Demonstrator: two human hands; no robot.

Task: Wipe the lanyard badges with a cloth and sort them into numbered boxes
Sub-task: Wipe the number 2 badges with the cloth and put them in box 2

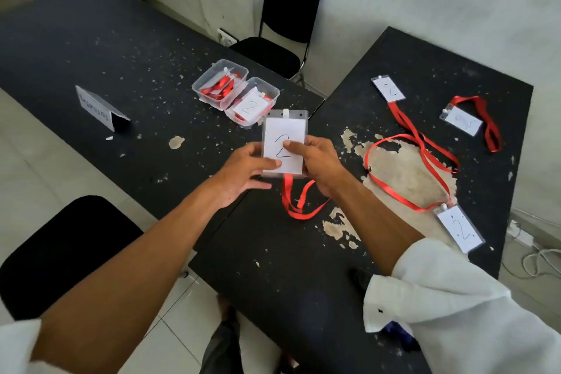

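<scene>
A clear badge holder with a white card marked "2" [284, 133] is held upright above the table seam by both hands. My left hand [243, 173] grips its lower left edge and my right hand [318, 165] its right edge, thumb on the card. Its red lanyard [296, 202] hangs down onto the table. Two clear plastic boxes stand behind it: the far box [220, 82] holds red lanyards, the near box [252, 105] holds a badge marked "2". No cloth is visible.
Three more badges with red lanyards lie on the right table: one far [388, 89], one at the right [461, 120], one near [460, 229]. A folded paper sign [97, 108] stands at left. Black chairs sit at the back [285, 24] and lower left [60, 249].
</scene>
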